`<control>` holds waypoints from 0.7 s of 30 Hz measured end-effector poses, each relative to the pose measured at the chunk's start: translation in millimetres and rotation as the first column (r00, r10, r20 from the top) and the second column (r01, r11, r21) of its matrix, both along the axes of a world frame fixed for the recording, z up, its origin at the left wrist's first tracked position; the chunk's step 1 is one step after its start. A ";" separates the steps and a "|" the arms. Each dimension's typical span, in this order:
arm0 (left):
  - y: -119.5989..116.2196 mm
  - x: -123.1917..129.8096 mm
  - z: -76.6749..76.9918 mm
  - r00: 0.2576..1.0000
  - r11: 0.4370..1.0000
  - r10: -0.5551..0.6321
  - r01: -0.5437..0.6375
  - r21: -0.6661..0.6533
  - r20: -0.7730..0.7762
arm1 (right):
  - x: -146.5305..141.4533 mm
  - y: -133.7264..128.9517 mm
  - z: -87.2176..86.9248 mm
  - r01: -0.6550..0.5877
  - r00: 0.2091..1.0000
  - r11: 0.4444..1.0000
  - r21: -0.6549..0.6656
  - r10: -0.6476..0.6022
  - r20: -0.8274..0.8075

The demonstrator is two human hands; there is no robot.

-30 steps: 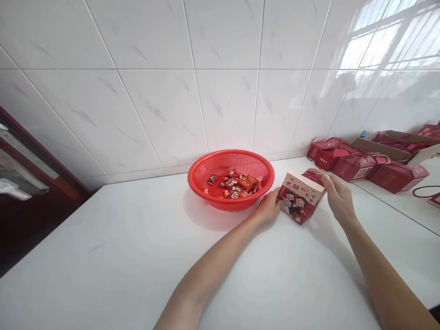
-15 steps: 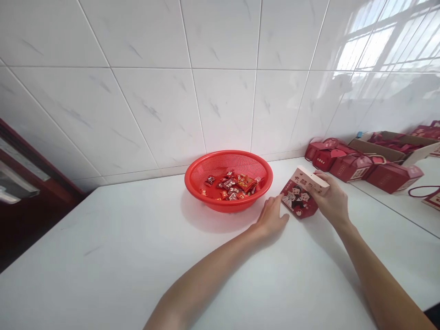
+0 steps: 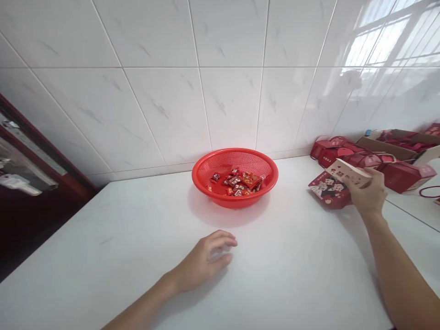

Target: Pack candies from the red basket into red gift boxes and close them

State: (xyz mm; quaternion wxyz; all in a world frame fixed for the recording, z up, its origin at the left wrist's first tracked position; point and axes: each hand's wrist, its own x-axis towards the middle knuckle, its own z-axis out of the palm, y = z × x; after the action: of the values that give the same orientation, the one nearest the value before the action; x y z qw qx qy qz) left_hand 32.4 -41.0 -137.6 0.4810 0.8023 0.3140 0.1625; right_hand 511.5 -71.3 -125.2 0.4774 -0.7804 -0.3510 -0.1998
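My right hand [image 3: 367, 191] grips a red gift box [image 3: 330, 187] by its pale top edge, at the right of the white table. The box shows cartoon figures on its front and is tilted. My left hand [image 3: 206, 261] hangs over the table in front of the basket, thumb and fingers apart, with nothing in it. A red plastic basket [image 3: 235, 201] stands near the wall, and small wrapped sweets [image 3: 237, 182] in red packaging lie at its bottom.
Several red boxes [image 3: 402, 176] lie along the wall at the right, beside an open cardboard carton [image 3: 387, 147] with red items in it. The white table [image 3: 137, 229] meets a tiled wall behind. Dark red furniture is at the far left.
My left hand has moved away from the box, left and toward me. My right hand has carried the box to the right, closer to the other red boxes. The view has shifted slightly.
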 end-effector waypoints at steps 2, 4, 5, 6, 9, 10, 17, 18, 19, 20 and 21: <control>2.3 -24.8 -0.4 0.993 0.993 0.117 -0.117 -0.004 -0.014 | -3.6 1.9 4.0 0.017 0.992 1.000 -0.023 -0.020 -0.128; 3.7 -46.4 -1.4 0.974 0.974 0.227 -0.227 -0.003 -0.019 | -9.9 4.5 7.7 -0.005 0.980 0.998 -0.057 -0.006 -0.200; 3.9 -56.1 -1.7 0.959 0.959 0.284 -0.284 -0.001 -0.015 | -12.7 5.4 8.7 -0.024 0.980 0.997 -0.070 0.009 -0.201; 4.0 -65.1 -1.7 0.940 0.940 0.342 -0.342 0.000 -0.011 | -14.8 5.8 8.9 -0.040 0.980 0.996 -0.078 0.024 -0.195; 3.7 -89.3 -0.6 0.873 0.872 0.488 -0.488 -0.026 -0.002 | -15.2 3.6 5.7 -0.085 0.985 0.991 -0.105 0.067 -0.161; 3.9 -96.6 -0.1 0.850 0.849 0.527 -0.527 -0.042 -0.001 | -13.6 2.1 4.0 -0.099 0.985 0.988 -0.122 0.079 -0.153; 11.5 -128.8 3.4 0.668 0.668 0.743 -0.737 -0.100 0.044 | -8.1 -2.8 0.6 -0.094 0.979 0.984 -0.153 0.063 -0.196; 12.2 -129.8 5.0 0.654 0.655 0.755 -0.750 -0.098 0.042 | -9.1 -2.4 1.4 -0.085 0.978 0.985 -0.151 0.053 -0.204; 12.6 -130.4 7.0 0.643 0.644 0.765 -0.760 -0.093 0.039 | -10.2 -1.8 2.0 -0.079 0.977 0.986 -0.150 0.047 -0.208; 12.5 -131.2 9.4 0.633 0.634 0.773 -0.769 -0.083 0.036 | -11.1 -1.2 2.4 -0.079 0.978 0.986 -0.149 0.048 -0.205; 12.0 -132.7 12.1 0.621 0.621 0.783 -0.780 -0.072 0.033 | -11.5 -0.6 2.5 -0.081 0.980 0.986 -0.147 0.051 -0.194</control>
State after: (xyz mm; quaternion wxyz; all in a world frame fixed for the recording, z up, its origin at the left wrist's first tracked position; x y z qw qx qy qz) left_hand -100.3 -29.0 -125.5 0.3922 0.5683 0.6206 0.3716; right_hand 500.0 -71.9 -122.7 0.4533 -0.8183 -0.3441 -0.0811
